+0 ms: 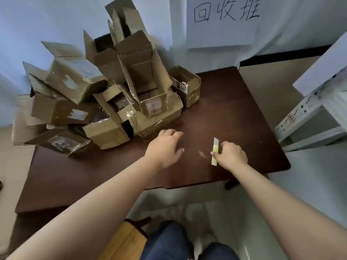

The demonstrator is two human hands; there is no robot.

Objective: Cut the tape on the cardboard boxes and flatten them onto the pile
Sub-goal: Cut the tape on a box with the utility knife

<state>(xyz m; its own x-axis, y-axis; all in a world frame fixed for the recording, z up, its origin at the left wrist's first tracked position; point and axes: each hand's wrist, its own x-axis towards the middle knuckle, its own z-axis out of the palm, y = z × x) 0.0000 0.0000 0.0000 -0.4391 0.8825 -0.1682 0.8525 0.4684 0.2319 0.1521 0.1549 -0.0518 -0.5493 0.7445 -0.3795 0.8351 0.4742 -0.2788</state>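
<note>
Two hands are out over the table. My right hand (231, 156) pinches a small yellow and white knife (215, 151) between the thumb and the fingers, which are curled round it. The knife stands nearly upright, with its pale tip pointing away from me and its bottom end close to the table (234, 113). My left hand (165, 147) holds nothing. Its fingers are spread and a little bent, and the palm faces down above the brown wood, near the front of the boxes. A small pale scrap (202, 154) lies on the table between my hands. Past my left hand sits the big heap of cardboard boxes (105, 94), filling the far left part of the table. Many have their flaps open, and some lean on each other or lie on their sides. Shiny tape (155, 117) runs over the low box nearest my left hand. One small open box (187, 87) sits at the right end of the heap. On the wall behind hangs a white paper sign (221, 23) with hand-drawn writing. A white metal rack (315, 102) stands to the right of the table.
</note>
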